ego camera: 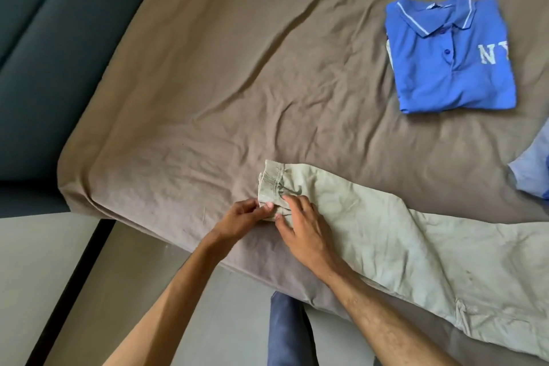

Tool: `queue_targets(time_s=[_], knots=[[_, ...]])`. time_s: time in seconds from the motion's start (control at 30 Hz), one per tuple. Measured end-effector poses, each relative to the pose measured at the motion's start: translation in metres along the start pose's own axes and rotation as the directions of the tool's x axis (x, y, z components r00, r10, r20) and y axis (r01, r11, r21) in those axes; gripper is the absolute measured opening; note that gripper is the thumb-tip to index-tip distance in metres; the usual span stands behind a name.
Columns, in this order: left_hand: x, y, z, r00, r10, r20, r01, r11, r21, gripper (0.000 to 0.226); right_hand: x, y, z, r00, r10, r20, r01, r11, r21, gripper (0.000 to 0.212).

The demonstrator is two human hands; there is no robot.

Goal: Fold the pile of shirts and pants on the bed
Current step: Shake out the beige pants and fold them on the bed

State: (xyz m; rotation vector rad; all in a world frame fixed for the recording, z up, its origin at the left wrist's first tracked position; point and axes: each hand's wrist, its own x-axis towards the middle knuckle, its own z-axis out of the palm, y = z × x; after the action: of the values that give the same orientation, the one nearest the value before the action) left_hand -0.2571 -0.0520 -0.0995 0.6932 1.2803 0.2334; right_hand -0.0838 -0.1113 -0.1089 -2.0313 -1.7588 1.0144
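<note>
Light khaki pants (401, 249) lie stretched across the brown bed sheet (208, 83), with the leg cuffs at the left end near the bed's front edge. My left hand (240, 218) pinches the lower corner of the cuffs between thumb and fingers. My right hand (300, 226) lies on the cuffs beside it, fingers spread over the cloth and thumb at the hem. A folded blue polo shirt (448, 59) with white "NY" letters sits at the far right of the bed.
A light blue garment (534, 169) pokes in at the right edge. The bed's corner (77, 184) is at the left, with a dark padded surface (44, 53) beyond it. Pale floor (44, 261) and my blue-trousered leg (285, 333) are below.
</note>
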Motion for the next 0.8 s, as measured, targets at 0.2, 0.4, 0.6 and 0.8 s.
queue_targets(time_s=[0.2, 0.4, 0.6, 0.8], knots=[[-0.002, -0.027, -0.048, 0.818, 0.573, -0.046, -0.241, 0.415, 0.877, 0.040, 0.006, -0.016, 0.016, 0.998, -0.064, 0.001, 0.062, 0.968, -0.244, 0.038], [-0.001, -0.044, -0.021, 0.860, 0.288, -0.421, -0.061, 0.878, 0.475, 0.005, 0.011, -0.020, 0.023, 0.997, -0.075, 0.029, 0.080, 0.902, -0.424, 0.022], [0.003, -0.015, -0.011, 0.962, 0.042, -0.268, 0.010, 0.981, 0.192, 0.027, -0.021, -0.011, 0.035, 0.988, -0.155, 0.026, 0.157, 0.962, -0.225, 0.023], [0.006, -0.026, -0.031, 0.936, 0.152, -0.318, 0.085, 0.779, 0.622, 0.012, -0.040, 0.008, 0.024, 0.949, -0.217, 0.227, 0.233, 0.971, -0.047, 0.034]])
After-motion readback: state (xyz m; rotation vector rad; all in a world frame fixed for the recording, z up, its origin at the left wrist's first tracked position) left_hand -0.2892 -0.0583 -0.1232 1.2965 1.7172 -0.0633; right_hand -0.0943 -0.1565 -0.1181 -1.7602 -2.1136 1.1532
